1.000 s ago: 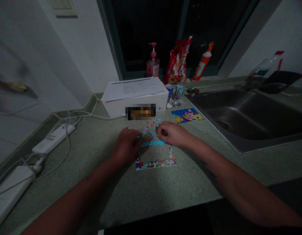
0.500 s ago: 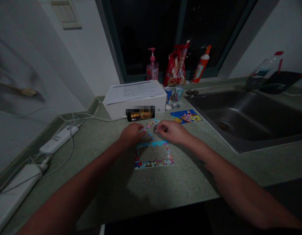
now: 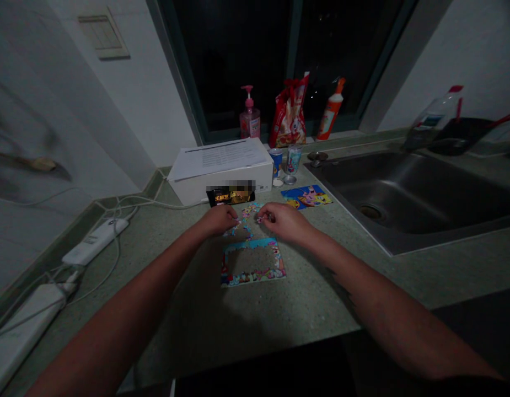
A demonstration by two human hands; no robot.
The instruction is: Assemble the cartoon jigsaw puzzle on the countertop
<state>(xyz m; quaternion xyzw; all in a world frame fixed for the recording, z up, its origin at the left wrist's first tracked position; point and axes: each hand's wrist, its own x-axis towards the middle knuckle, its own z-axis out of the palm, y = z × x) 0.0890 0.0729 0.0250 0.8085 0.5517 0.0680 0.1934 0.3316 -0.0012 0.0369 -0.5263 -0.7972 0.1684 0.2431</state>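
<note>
A jigsaw border lies on the counter, assembled into a rectangle with bare counter inside. Beyond its far edge are several small loose jigsaw pieces, coloured pink, yellow and blue. My right hand is closed at the right of this pile, thumb and finger pinching a small jigsaw piece. On the pile's left side, my left hand is closed too, with a pale piece at its fingertips that shows only faintly. A blue picture card with cartoon figures lies to the right of my right hand.
A lit phone leans against a white box with paper on top. Two small cans stand beside it. The sink is at right; power strips and cables lie at left. Bottles and a red bag line the windowsill.
The whole view has shifted slightly, so things sit a little further left. My left hand has drawn a bit away from the loose pieces; my right hand keeps its pinch near them.
</note>
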